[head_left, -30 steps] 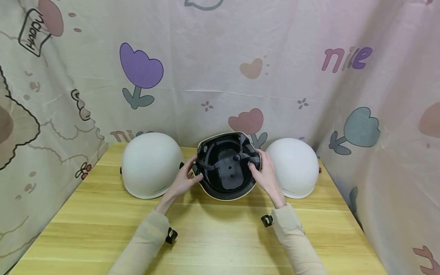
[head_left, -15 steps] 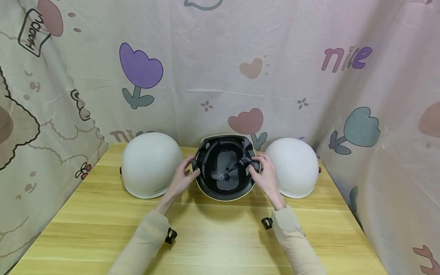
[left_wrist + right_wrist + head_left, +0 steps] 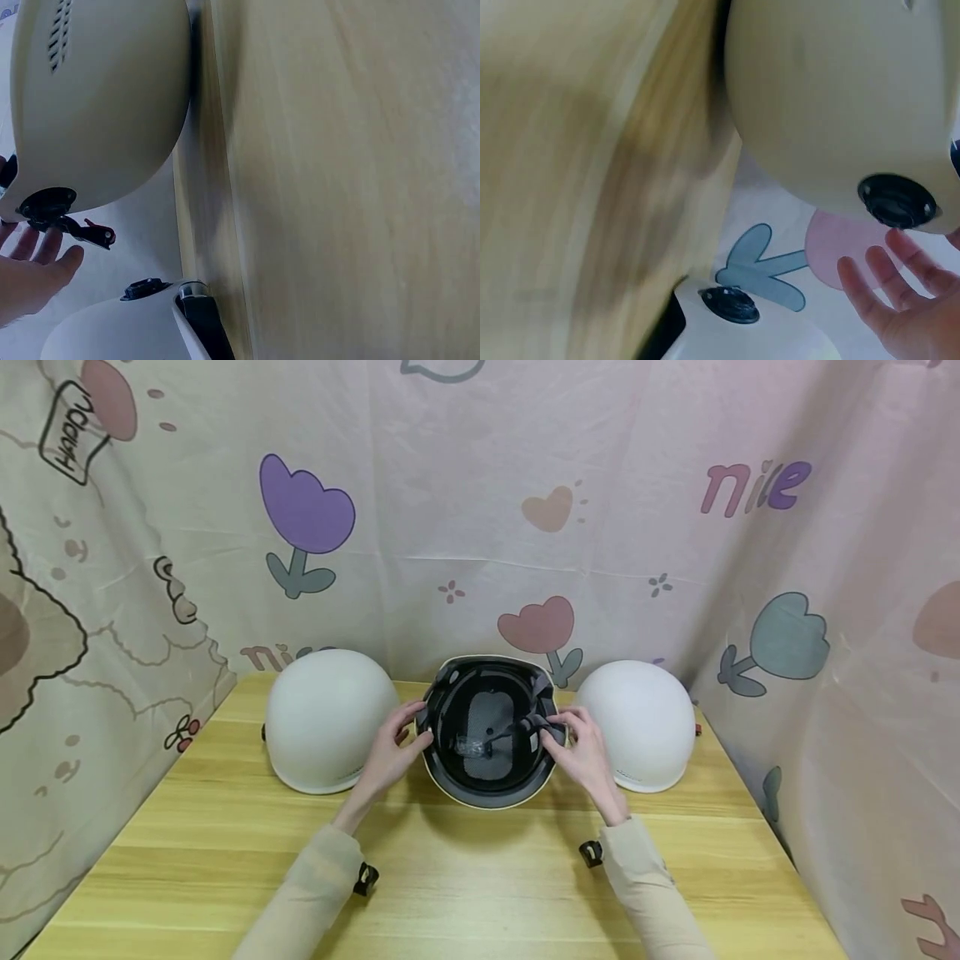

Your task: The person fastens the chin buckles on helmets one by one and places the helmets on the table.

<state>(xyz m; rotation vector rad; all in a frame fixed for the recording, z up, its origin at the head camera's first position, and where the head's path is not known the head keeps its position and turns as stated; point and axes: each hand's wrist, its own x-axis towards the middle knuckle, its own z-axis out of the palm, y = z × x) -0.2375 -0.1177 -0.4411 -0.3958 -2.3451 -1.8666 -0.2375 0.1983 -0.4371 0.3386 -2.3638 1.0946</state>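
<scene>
Between my two hands, in the head view, is a helmet (image 3: pixel 487 718) turned over, its black lining and straps facing up. My left hand (image 3: pixel 392 752) grips the rim on its left side, thumb in front and fingers behind. On the opposite side my right hand (image 3: pixel 583 752) pinches the rim near the dark chin strap (image 3: pixel 528 724). The left wrist view shows the helmet's cream shell (image 3: pixel 105 97) close over the table, with a black clip (image 3: pixel 91 234) hanging near the fingers. In the right wrist view, fingertips reach a round black side fitting (image 3: pixel 898 201).
A white helmet (image 3: pixel 330 718) rests dome-up on the left, another white helmet (image 3: pixel 637 727) on the right, both close to the hands. The wooden table (image 3: pixel 480 893) extends toward the front. A printed curtain (image 3: pixel 450 510) hangs behind and at both sides.
The overturned helmet has tipped and come slightly nearer the person, and its loose strap has shifted inside. Both hands have followed, keeping their grip. The two white helmets stay put.
</scene>
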